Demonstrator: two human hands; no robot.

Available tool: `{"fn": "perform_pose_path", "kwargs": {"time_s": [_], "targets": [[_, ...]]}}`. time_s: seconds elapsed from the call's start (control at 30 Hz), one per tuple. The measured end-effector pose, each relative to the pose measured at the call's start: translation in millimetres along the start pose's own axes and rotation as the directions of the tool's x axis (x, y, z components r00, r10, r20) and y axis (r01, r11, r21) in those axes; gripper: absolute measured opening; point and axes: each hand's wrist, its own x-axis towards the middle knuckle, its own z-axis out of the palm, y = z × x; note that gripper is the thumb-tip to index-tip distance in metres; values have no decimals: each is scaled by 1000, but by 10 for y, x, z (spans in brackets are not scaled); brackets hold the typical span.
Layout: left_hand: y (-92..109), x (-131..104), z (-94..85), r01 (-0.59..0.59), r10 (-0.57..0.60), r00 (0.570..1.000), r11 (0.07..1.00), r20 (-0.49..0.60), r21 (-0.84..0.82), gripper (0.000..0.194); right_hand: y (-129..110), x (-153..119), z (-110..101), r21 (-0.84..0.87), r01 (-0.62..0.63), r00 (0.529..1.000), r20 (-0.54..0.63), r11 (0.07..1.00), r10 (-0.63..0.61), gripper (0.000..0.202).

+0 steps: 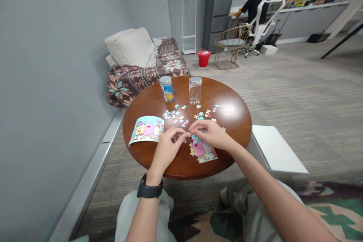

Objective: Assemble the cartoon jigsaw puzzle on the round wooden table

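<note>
Over the round wooden table (178, 166), my left hand (169, 144) and my right hand (209, 132) meet with fingertips pinched. A small puzzle piece (188, 134) shows between them; both hands seem to touch it. Partly under my right hand lies a joined section of jigsaw puzzle (200, 150) with a pink cartoon figure. Left of my left hand rests the curved reference picture (147, 128) with the same cartoon characters. Loose puzzle pieces (170, 114) are scattered beyond my hands, with another cluster of pieces (202, 115) to the right.
At the table's back stand a jar with a blue label (167, 90) and a clear jar (195, 91), both silver-lidded. A white box (276, 149) is right of the table. Behind are a covered sofa (147, 72), a red bin (203, 58) and a seated person (253, 7).
</note>
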Motion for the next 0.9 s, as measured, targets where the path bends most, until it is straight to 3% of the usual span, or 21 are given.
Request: {"fn": "perform_pose_path", "kwargs": {"time_s": [0.1,0.27,0.57,0.9], "targets": [[-2,-10,-26,38,-38,999,999,7,-17,11,39,3,-130,-94,29,994,-99,995,-38,14],[47,-49,-57,28,-28,991,1000,133,5,10,214,40,-210,-190,31,957,-278,981,-84,16],[16,-94,-61,46,-54,979,998,198,48,12,294,41,-143,-405,69,964,-207,912,-165,14],[1,-94,-66,-25,5,979,995,204,92,11,295,43,-150,-443,71,970,-179,894,-166,14]]}}
